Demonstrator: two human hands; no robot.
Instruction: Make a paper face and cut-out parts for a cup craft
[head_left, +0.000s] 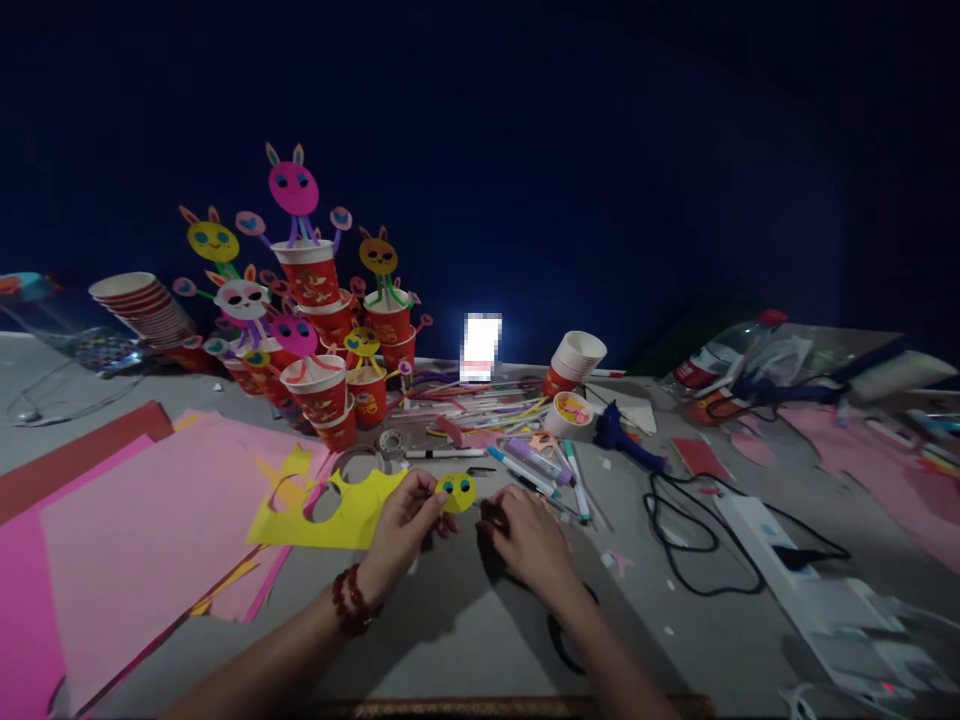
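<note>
My left hand (412,510), with a dark red bead bracelet (351,600) at the wrist, pinches a small round yellow paper face (456,492) by its left edge. The face has two blue-and-dark eyes. Just to its right, my right hand (525,530) has its fingers drawn together near the disc's edge; what they hold, if anything, is hidden. Beneath my right forearm a black loop (562,640) shows in part. A yellow paper sheet with round cut-outs (352,512) lies beside my left hand.
Red paper cups (311,275) with paper animal figures stand stacked at back left. Pink paper sheets (165,530) lie at left. Markers (577,480), a blue glue gun (626,440), a white power strip (780,560) and its black cord (667,560) occupy the right.
</note>
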